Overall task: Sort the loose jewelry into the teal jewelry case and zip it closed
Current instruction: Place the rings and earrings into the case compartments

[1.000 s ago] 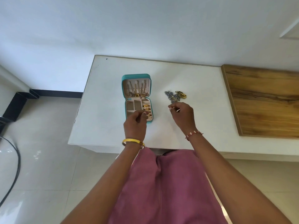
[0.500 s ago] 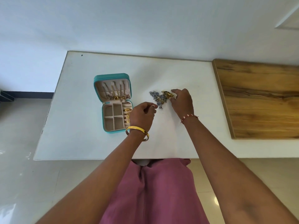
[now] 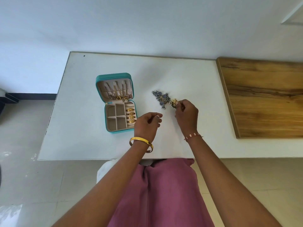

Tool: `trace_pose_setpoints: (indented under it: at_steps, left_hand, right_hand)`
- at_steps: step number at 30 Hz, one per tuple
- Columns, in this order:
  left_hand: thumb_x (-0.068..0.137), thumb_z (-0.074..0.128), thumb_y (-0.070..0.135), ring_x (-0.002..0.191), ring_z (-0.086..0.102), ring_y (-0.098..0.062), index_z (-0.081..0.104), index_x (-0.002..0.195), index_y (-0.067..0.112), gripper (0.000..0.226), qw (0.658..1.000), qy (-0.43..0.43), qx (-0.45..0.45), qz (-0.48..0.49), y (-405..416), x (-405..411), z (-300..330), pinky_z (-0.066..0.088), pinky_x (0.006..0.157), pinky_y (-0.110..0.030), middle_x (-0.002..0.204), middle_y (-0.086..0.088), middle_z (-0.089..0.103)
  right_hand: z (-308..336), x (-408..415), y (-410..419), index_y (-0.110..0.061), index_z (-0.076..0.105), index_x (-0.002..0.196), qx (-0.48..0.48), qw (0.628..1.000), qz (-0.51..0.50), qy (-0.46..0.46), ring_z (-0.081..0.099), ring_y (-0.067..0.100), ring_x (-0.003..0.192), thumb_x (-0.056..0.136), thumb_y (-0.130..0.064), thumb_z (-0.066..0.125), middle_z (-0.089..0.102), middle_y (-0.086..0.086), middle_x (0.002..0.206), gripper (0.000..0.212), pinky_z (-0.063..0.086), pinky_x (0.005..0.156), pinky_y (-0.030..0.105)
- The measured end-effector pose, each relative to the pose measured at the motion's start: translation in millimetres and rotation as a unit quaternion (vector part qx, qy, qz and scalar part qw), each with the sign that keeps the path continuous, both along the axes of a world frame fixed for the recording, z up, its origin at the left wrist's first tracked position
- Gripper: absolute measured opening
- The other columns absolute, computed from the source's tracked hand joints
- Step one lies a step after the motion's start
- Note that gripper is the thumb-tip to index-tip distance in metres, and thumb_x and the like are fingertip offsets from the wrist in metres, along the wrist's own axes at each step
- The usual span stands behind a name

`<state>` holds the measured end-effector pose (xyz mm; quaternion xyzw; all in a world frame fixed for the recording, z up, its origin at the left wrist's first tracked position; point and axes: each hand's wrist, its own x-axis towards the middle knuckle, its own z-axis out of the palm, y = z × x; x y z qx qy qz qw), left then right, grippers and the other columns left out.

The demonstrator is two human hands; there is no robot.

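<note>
Left hand (image 3: pixel 146 124) is hovering over the white counter (image 3: pixel 82 136), just right of the teal jewelry case (image 3: pixel 117 102), fingers loosely curled, gripping nothing visible. Right hand (image 3: pixel 186 115) is sitting slightly farther right, fingers pinching a gold piece (image 3: pixel 173 101). Dark silver-blue jewelry pile (image 3: pixel 161 97) is lying just left of that pinch, touching it. The case is lying open on the counter's left, gold rings (image 3: pixel 131 115) sitting in its right column, chains (image 3: pixel 118 94) hanging in the lid.
</note>
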<state>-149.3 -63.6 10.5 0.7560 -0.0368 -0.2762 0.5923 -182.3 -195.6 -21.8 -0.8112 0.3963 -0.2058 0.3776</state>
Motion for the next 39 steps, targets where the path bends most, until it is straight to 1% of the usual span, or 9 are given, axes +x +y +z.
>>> trace_pose_setpoints:
  at_steps: [2, 5, 9, 14, 18, 24, 29, 33, 39]
  left_hand:
    - [0.091, 0.047, 0.006, 0.066, 0.058, -0.008, 0.065, 0.089, 0.015, 0.019, 1.0, 0.007, -0.004, 0.003, 2.0, -1.9, 1.4, 0.05, 0.068, -0.021, 0.074, 0.003, 0.063]
    - [0.091, 0.047, 0.007, 0.069, 0.059, -0.011, 0.063, 0.096, 0.013, 0.018, 1.0, 0.024, -0.004, 0.013, 3.5, -4.9, 2.7, 0.052, 0.076, -0.031, 0.084, -0.006, 0.064]
    - [0.092, 0.048, 0.012, 0.078, 0.063, -0.021, 0.059, 0.113, 0.007, 0.024, 0.998, 0.052, -0.005, 0.025, 8.9, -8.4, 1.9, 0.055, 0.076, -0.035, 0.098, -0.013, 0.065]
    - [0.092, 0.049, 0.006, 0.073, 0.063, -0.015, 0.057, 0.114, 0.003, 0.024, 0.987, 0.132, -0.062, 0.074, 21.1, -8.0, 2.8, 0.055, 0.06, -0.016, 0.084, -0.007, 0.064]
    - [0.088, 0.052, -0.001, 0.075, 0.063, -0.017, 0.058, 0.11, 0.003, 0.023, 0.974, 0.17, -0.119, 0.092, 27.6, -3.8, 7.9, 0.055, 0.065, -0.02, 0.081, -0.006, 0.063]
    - [0.082, 0.05, -0.014, 0.073, 0.058, -0.018, 0.055, 0.108, 0.008, 0.034, 0.956, 0.203, -0.171, 0.125, 32.7, -1.8, 14.0, 0.055, 0.064, -0.02, 0.076, -0.008, 0.057]
    - [0.086, 0.048, -0.01, 0.061, 0.065, -0.012, 0.058, 0.095, 0.004, 0.02, 0.946, 0.225, -0.192, 0.133, 37.8, -5.3, 13.0, 0.056, 0.064, -0.022, 0.079, -0.01, 0.06]
    - [0.085, 0.052, -0.009, 0.056, 0.066, -0.009, 0.059, 0.083, 0.009, 0.02, 0.949, 0.21, -0.189, 0.137, 40.4, -6.7, 10.1, 0.057, 0.063, -0.023, 0.075, -0.008, 0.065]
    - [0.08, 0.058, -0.01, 0.055, 0.066, -0.006, 0.061, 0.078, 0.011, 0.022, 0.972, 0.122, -0.143, 0.143, 41.7, -9.7, 8.8, 0.057, 0.059, -0.02, 0.054, 0.006, 0.068]
  right_hand:
    - [8.1, -5.5, 8.8, -0.005, 0.062, 0.078, 0.074, 0.997, -0.015, -0.03, 0.064, 0.024, 0.059, 0.09, -0.01, 0.051, 0.065, 0.011, 0.069, 0.017, 0.055, 0.064, 0.037]
    - [23.5, -16.2, 23.9, -0.006, 0.062, 0.08, 0.205, 0.977, 0.004, -0.063, 0.061, 0.011, 0.048, 0.089, -0.005, 0.053, 0.063, 0.009, 0.068, 0.013, 0.058, 0.059, 0.032]
    - [35.8, -27.4, 45.1, 0.0, 0.065, 0.088, 0.302, 0.948, 0.098, -0.034, 0.061, 0.013, 0.05, 0.09, -0.002, 0.052, 0.065, 0.014, 0.071, 0.014, 0.057, 0.057, 0.026]
    - [44.6, -32.2, 56.4, -0.002, 0.067, 0.091, 0.285, 0.948, 0.142, 0.007, 0.057, 0.012, 0.051, 0.09, -0.003, 0.051, 0.063, 0.011, 0.07, 0.016, 0.052, 0.053, 0.019]
    - [46.3, -33.4, 57.7, -0.006, 0.068, 0.093, 0.265, 0.952, 0.155, 0.017, 0.057, 0.007, 0.051, 0.09, -0.004, 0.053, 0.063, 0.003, 0.068, 0.016, 0.051, 0.054, 0.017]
    - [48.5, -35.6, 58.5, -0.005, 0.066, 0.089, 0.297, 0.947, 0.116, -0.036, 0.058, 0.004, 0.05, 0.087, 0.0, 0.057, 0.065, 0.008, 0.073, 0.011, 0.052, 0.054, 0.018]
    - [47.5, -35.6, 63.3, -0.007, 0.064, 0.082, 0.358, 0.926, 0.096, -0.07, 0.062, 0.009, 0.055, 0.088, 0.003, 0.054, 0.063, 0.008, 0.071, 0.016, 0.058, 0.062, 0.023]
    - [48.5, -35.8, 65.5, -0.006, 0.063, 0.083, 0.39, 0.912, 0.099, -0.083, 0.062, 0.01, 0.055, 0.089, 0.004, 0.052, 0.062, 0.01, 0.072, 0.016, 0.059, 0.065, 0.026]
    - [51.1, -37.4, 64.6, -0.011, 0.065, 0.082, 0.381, 0.911, 0.137, -0.081, 0.061, 0.013, 0.059, 0.088, 0.002, 0.055, 0.064, 0.01, 0.075, 0.018, 0.055, 0.062, 0.023]
